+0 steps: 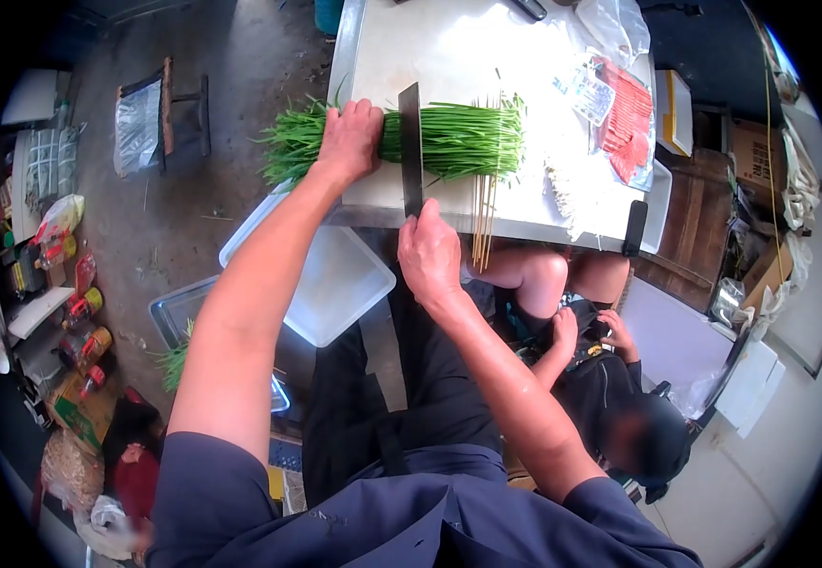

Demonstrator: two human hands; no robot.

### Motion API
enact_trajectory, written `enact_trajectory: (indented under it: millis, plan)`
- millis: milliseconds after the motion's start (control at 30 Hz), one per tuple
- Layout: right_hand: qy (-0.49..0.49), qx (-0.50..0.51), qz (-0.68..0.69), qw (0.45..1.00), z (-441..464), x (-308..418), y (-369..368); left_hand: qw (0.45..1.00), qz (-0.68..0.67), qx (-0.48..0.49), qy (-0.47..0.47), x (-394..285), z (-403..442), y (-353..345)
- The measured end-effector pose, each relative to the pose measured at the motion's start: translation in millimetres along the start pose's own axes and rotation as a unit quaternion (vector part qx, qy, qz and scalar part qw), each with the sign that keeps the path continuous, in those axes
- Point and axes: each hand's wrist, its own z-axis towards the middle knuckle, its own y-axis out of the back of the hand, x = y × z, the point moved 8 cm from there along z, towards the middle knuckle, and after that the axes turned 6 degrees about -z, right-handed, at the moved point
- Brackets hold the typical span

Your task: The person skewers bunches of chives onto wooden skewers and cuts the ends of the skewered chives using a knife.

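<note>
A thick bundle of long green stalks (468, 140) lies across the near left part of the metal-edged table (382, 47). My left hand (351, 142) is closed over the bundle toward its left end. In my right hand (430, 248) is the handle of a knife with a long dark blade (412, 142), which stands across the bundle just right of my left hand. Several thin wooden skewers (484, 227) pass through the bundle's right part, their lower ends sticking out past the table's near edge.
Red skewered pieces (625, 118) in clear plastic lie at the table's right. A white tray (335, 284) is below the near edge. Another person (609, 379) sits close on the right, knees at the table. A stool (141, 128) stands on the floor at the left.
</note>
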Motion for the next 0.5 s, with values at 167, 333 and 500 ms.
enact_trajectory:
  millis: [167,333,500]
  plan:
    - [-0.025,0.033,-0.011,0.999,11,-1,-3,0.999,0.014,0.027,0.012,-3,-1,1]
    - [0.008,0.022,-0.023,0.999,31,7,-2,0.998,0.012,0.062,0.026,-6,0,4]
    - [0.018,0.014,-0.023,0.999,54,4,-10,0.997,0.036,0.069,0.024,-6,2,2]
